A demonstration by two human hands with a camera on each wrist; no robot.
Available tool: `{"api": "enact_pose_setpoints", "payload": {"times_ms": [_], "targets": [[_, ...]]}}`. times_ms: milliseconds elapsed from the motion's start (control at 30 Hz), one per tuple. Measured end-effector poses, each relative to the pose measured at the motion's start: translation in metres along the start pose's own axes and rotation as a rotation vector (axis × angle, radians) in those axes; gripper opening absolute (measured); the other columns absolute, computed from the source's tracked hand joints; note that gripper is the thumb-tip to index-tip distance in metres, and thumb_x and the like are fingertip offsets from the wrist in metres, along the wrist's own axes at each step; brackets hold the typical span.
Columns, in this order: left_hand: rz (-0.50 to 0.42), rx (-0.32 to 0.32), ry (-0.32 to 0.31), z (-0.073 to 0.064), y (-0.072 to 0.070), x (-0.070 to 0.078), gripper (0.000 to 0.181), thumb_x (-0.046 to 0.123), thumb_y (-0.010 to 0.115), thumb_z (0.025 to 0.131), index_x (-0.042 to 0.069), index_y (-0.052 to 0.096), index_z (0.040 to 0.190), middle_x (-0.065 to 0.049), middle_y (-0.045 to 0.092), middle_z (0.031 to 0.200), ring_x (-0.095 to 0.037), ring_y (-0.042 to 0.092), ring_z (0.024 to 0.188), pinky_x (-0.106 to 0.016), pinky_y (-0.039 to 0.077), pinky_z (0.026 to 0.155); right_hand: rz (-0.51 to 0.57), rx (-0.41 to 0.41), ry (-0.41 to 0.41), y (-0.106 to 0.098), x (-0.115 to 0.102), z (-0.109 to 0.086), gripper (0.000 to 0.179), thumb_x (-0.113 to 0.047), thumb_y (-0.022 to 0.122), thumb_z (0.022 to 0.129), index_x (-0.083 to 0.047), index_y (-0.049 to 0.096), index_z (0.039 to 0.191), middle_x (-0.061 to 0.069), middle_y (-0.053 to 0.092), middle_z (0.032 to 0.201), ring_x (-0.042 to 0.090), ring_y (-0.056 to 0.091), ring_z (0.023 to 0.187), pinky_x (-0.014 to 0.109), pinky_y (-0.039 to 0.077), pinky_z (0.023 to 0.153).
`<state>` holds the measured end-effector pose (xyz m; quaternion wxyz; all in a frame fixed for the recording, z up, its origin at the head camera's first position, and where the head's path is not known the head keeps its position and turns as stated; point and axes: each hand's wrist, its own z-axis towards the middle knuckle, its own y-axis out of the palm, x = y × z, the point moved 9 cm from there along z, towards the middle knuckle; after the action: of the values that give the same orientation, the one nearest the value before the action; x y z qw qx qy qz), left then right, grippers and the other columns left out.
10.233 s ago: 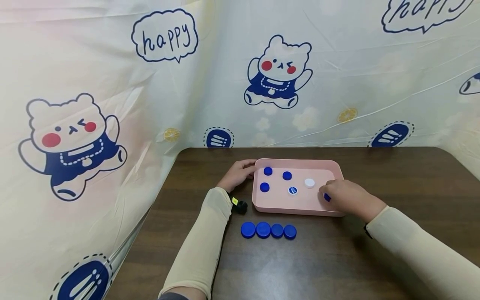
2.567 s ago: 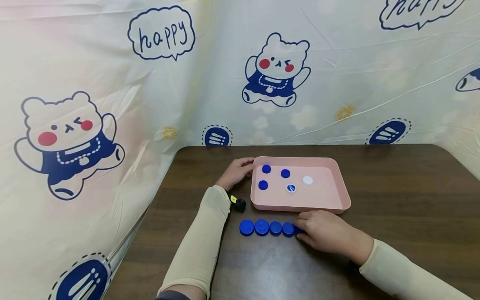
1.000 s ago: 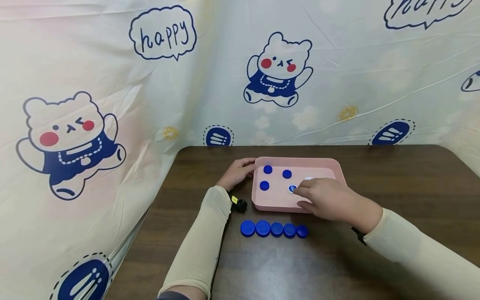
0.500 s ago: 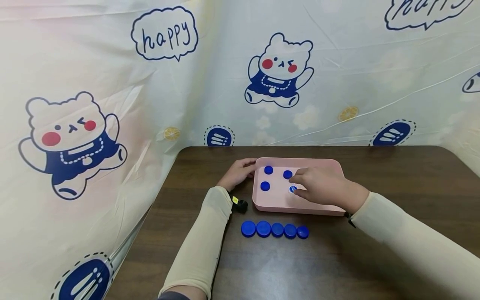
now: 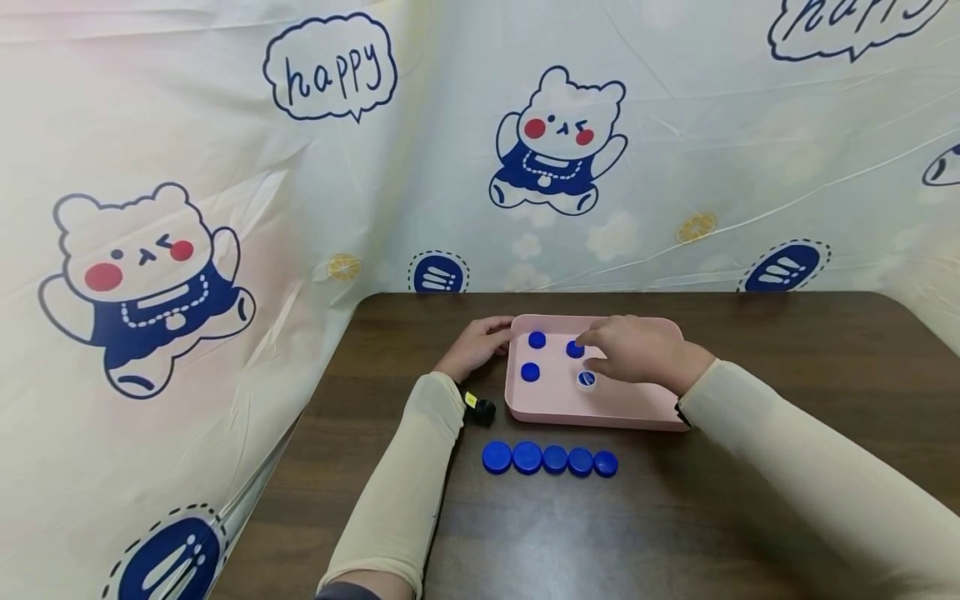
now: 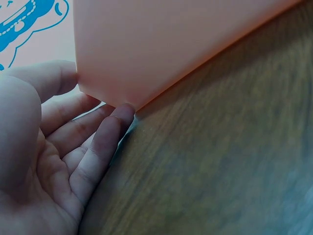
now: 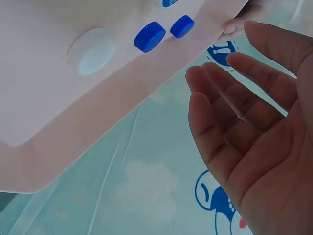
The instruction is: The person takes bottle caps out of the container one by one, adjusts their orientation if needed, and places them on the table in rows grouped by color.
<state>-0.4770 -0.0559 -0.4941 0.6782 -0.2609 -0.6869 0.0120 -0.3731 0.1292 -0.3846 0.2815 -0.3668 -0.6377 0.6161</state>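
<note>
Left hand (image 5: 471, 348), fingers relaxed, touches the far-left corner of the rectangular pink plastic tray (image 5: 585, 416); round blue plastic caps (image 5: 554, 459) sit off its front edge; inside, another blue cap (image 5: 573, 351) could skid if the spread, empty right hand (image 5: 637, 352) brushes it

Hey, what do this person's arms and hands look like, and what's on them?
The left hand and right hand are bare. Plain cream sleeves cover both forearms. At the left wrist there's a black device with a yellow tag; a small black piece shows at the right cuff. Dark fabric shows near the left elbow.
</note>
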Motion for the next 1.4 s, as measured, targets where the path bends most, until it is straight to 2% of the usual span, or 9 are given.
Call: {"api": "enact_pose_setpoints", "payload": {"times_ms": [233,667,900,1167,1400], "targets": [[-0.004,-0.005,0.001,-0.001,0.000,0.001,0.038,0.030,0.061,0.097,0.018,0.061,0.133,0.000,0.064,0.118,-0.018,0.065,0.096,-0.033,0.054,0.082,0.042,-0.044,-0.017,0.007,0.006,0.014,0.036,-0.025,0.069,0.091,-0.012,0.067,0.125,0.011,0.065,0.122,0.031,0.062,0.110,0.051,0.048,0.093],[-0.019,-0.001,0.002,0.000,0.000,0.000,0.036,0.029,0.061,0.097,0.018,0.062,0.132,0.000,0.064,0.118,-0.018,0.065,0.095,-0.032,0.054,0.081,0.083,-0.101,0.057,0.019,0.020,0.034,0.041,-0.030,0.068,0.092,-0.013,0.065,0.130,0.009,0.061,0.129,0.032,0.054,0.121,0.052,0.041,0.101],[-0.018,0.001,0.002,0.000,0.000,0.001,0.036,0.030,0.061,0.097,0.018,0.062,0.132,0.000,0.064,0.117,-0.018,0.065,0.094,-0.033,0.054,0.081,0.092,-0.117,0.072,0.025,0.025,0.039,0.043,-0.030,0.069,0.091,-0.014,0.064,0.131,0.011,0.059,0.131,0.034,0.052,0.123,0.054,0.040,0.100],[-0.004,-0.006,-0.010,-0.001,0.000,0.002,0.039,0.032,0.061,0.097,0.018,0.061,0.133,0.001,0.064,0.117,-0.018,0.064,0.095,-0.032,0.054,0.082,0.132,-0.179,0.126,0.037,0.031,0.043,0.043,-0.031,0.069,0.091,-0.016,0.063,0.132,0.009,0.057,0.133,0.031,0.050,0.124,0.053,0.040,0.101],[-0.012,-0.005,-0.005,0.001,0.000,0.000,0.039,0.031,0.061,0.097,0.017,0.061,0.134,0.000,0.063,0.119,-0.018,0.065,0.096,-0.032,0.054,0.082,0.185,-0.190,0.137,0.042,0.031,0.045,0.046,-0.031,0.070,0.091,-0.019,0.061,0.135,0.008,0.057,0.134,0.029,0.050,0.122,0.054,0.041,0.101]]}}
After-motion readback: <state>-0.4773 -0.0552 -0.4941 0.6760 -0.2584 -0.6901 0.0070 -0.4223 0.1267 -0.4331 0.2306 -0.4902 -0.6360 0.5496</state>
